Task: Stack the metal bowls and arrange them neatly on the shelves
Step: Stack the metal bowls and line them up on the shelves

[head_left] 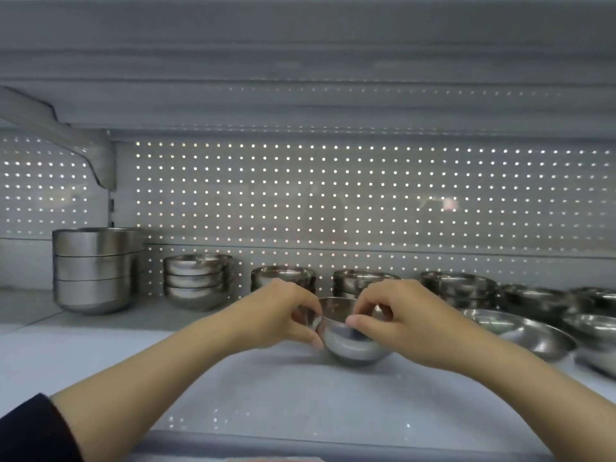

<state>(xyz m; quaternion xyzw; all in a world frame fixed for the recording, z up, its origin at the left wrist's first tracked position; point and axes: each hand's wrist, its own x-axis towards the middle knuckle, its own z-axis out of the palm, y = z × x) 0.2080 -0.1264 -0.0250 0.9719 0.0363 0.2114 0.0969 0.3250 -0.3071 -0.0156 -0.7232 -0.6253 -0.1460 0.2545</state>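
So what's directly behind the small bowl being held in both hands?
Behind the small bowl two stacks of bowls stand against the pegboard: one behind the left hand, one behind the right hand. The hands cover their lower parts.

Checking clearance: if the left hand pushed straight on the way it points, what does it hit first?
The left hand grips the held bowl and points toward the back. Straight on, it likely meets the bowl stack just behind it, though depth is unclear.

Dark navy sleeve (31, 431) covers the left upper forearm; both forearms bare below; no rings or watch visible.
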